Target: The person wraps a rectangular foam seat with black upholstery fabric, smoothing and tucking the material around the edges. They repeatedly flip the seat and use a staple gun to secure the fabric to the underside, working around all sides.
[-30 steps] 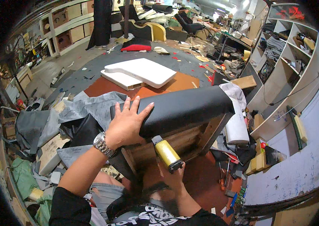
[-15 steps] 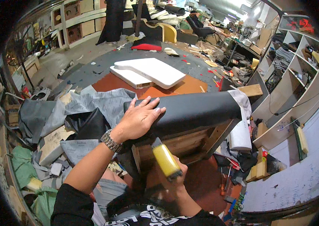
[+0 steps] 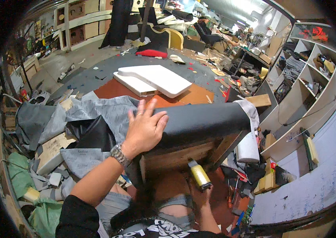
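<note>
In front of me stands a furniture part covered in smooth black leather-like material point(image 3: 205, 121), its wooden frame point(image 3: 168, 159) bare on the near side. My left hand point(image 3: 144, 129) is at the left end of the padded top, fingers spread, with a watch on the wrist; whether the fingertips touch the cover is unclear. Below the padded edge, my right hand point(image 3: 200, 198) is closed around a yellow staple gun point(image 3: 199, 176) with a dark end cap. The tool's metal nose points toward the frame's lower wooden rail; I cannot tell whether it touches.
Two white foam panels point(image 3: 160, 79) lie stacked beyond the furniture part. Grey fabric and black scraps point(image 3: 92, 133) heap up on the left, near green sacks point(image 3: 47, 214). A shelf unit point(image 3: 295, 103) stands at right. A screwdriver point(image 3: 230, 198) lies on the littered floor.
My right hand has carried the staple gun rightward and slightly down along the frame. The left hand has shifted slightly, its fingers more upright. The view has tilted a little.
</note>
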Tool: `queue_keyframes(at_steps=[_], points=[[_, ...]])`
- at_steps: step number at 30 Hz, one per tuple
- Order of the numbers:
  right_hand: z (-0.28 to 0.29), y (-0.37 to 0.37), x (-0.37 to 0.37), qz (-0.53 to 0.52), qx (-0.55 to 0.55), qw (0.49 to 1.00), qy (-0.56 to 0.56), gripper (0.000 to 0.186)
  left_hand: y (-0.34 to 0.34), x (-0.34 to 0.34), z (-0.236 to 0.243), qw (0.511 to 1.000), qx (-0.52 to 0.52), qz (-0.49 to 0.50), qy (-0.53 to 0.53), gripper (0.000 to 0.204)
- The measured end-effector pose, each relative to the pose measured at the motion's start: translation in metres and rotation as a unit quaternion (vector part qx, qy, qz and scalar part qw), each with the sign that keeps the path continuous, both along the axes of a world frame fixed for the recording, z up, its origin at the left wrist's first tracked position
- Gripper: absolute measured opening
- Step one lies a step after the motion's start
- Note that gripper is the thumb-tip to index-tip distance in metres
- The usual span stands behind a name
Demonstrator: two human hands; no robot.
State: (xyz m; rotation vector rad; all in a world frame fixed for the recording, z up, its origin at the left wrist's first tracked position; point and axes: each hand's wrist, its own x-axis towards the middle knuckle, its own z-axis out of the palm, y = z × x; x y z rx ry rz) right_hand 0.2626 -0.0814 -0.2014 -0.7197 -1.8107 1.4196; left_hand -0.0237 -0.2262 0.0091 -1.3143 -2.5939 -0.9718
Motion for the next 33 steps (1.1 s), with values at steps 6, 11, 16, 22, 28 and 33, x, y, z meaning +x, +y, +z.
queue_keyframes(at_steps=[6,11,16,22,28,33], points=[[-0.124,0.052,0.157,-0.162,0.081,0.87,-0.458,0.044,-0.024,0.001,-0.02,0.985,0.164,-0.048,0.02,0.047],[-0.157,0.058,0.275,-0.263,0.013,0.796,-0.545,0.036,-0.049,0.049,-0.048,0.965,0.226,-0.124,0.045,0.05],[-0.026,0.047,0.273,-0.436,0.106,0.773,-0.448,0.039,-0.074,0.107,-0.075,0.918,0.279,-0.276,0.058,0.038],[0.086,-0.037,0.151,-0.176,0.405,0.897,-0.014,0.065,-0.066,0.147,-0.069,0.849,0.253,-0.455,-0.092,0.04],[0.094,-0.076,0.133,-0.133,0.422,0.893,-0.08,0.067,-0.017,0.14,-0.129,0.667,0.228,-0.693,-0.151,0.052],[0.09,-0.068,0.135,-0.142,0.429,0.891,-0.038,0.066,0.018,0.045,-0.308,0.81,-0.079,-0.444,-0.375,0.062]])
